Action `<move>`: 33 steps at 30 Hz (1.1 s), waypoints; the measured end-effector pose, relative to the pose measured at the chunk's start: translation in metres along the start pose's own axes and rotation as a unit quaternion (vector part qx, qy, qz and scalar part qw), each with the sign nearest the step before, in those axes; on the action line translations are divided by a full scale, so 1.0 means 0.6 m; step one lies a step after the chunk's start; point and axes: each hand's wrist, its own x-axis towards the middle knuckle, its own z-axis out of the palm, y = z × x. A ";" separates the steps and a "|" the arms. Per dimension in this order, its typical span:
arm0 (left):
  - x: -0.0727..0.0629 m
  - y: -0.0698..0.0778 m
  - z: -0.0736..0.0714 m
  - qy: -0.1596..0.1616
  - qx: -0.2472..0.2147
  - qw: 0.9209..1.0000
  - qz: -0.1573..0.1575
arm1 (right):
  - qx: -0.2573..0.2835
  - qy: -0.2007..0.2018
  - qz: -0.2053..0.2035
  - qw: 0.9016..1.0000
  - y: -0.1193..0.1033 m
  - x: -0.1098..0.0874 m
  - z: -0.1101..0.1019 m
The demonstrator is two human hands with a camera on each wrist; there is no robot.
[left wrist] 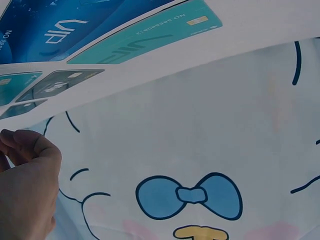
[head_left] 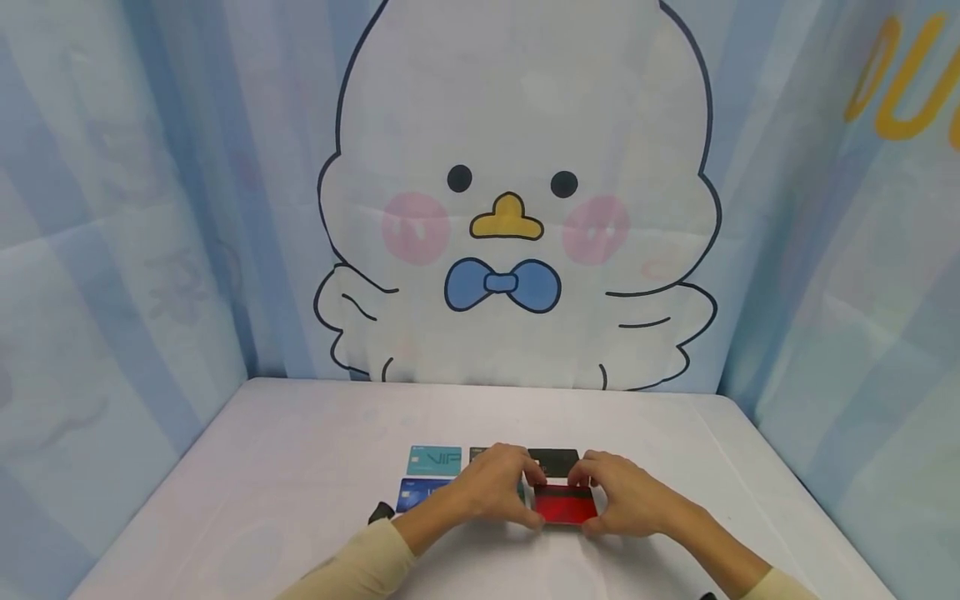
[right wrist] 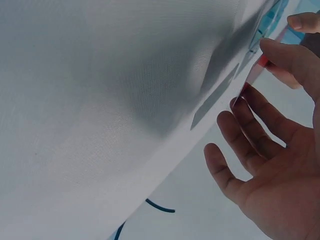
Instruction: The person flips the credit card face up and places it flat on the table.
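Observation:
A red card point(head_left: 564, 507) with a black stripe along its far edge is held by both hands just above the white table. My left hand point(head_left: 497, 483) grips its left end, thumb at the near corner and fingers at the far one. At the right end, my right hand point(head_left: 628, 495) pinches it the same way. From the right wrist view, the red card point(right wrist: 256, 70) is tilted off the surface, seen nearly edge-on, with the right hand's other fingers spread. Behind it lies a black card point(head_left: 553, 462), partly covered by the fingers.
Left of the hands lie a teal VIP card point(head_left: 435, 460) and a blue card point(head_left: 418, 494). A dark card point(head_left: 476, 452) is mostly hidden behind the left hand. The left wrist view also shows a grey card point(left wrist: 60, 84). A cartoon-printed curtain point(head_left: 510, 342) stands behind the table point(head_left: 300, 433).

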 end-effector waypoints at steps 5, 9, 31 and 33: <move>-0.001 0.003 -0.002 0.008 -0.005 1.000 0.019 | -0.006 0.006 -0.008 1.000 -0.005 0.001 -0.002; 0.000 0.005 -0.004 0.019 -0.002 0.999 0.034 | -0.013 0.021 -0.024 0.999 -0.009 0.004 -0.002; -0.001 0.004 0.001 0.027 -0.027 0.998 0.041 | -0.003 0.023 -0.033 0.999 -0.026 0.016 0.007; -0.003 0.004 -0.001 0.023 -0.033 0.999 0.036 | 0.002 0.024 -0.033 0.999 -0.026 0.016 0.007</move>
